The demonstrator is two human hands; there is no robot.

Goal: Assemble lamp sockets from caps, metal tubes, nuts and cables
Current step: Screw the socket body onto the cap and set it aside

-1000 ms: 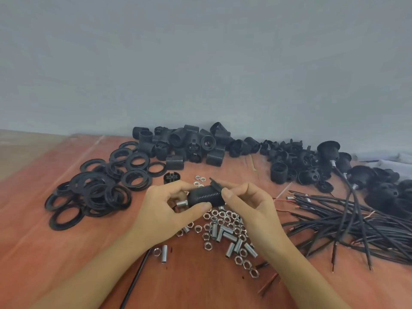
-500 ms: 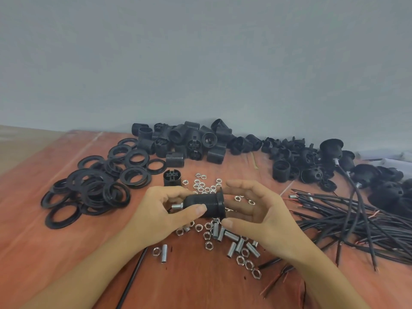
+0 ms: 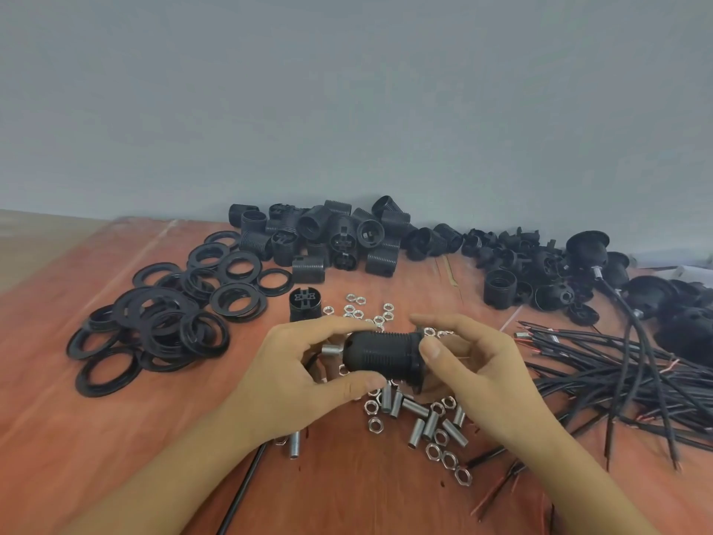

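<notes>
Between left hand (image 3: 293,376) and right hand (image 3: 478,376), one socket (image 3: 382,351), one metal tube (image 3: 332,349).

Head-worn view, angled forward and down: left hand (image 3: 293,380) and right hand (image 3: 482,372) close at lower centre, reddish-brown wooden table (image 3: 96,457) below, pale grey wall (image 3: 347,90) above.

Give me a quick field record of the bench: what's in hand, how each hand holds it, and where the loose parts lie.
held item: black threaded socket, lying sideways, metal tube protruding from its left end
left hand: grips the socket's tube end
right hand: pinches the socket's flanged end
nuts and tubes: scattered on the table under the hands
rings: pile at left
socket shells: heap at the back
cables: bundle at right
</notes>
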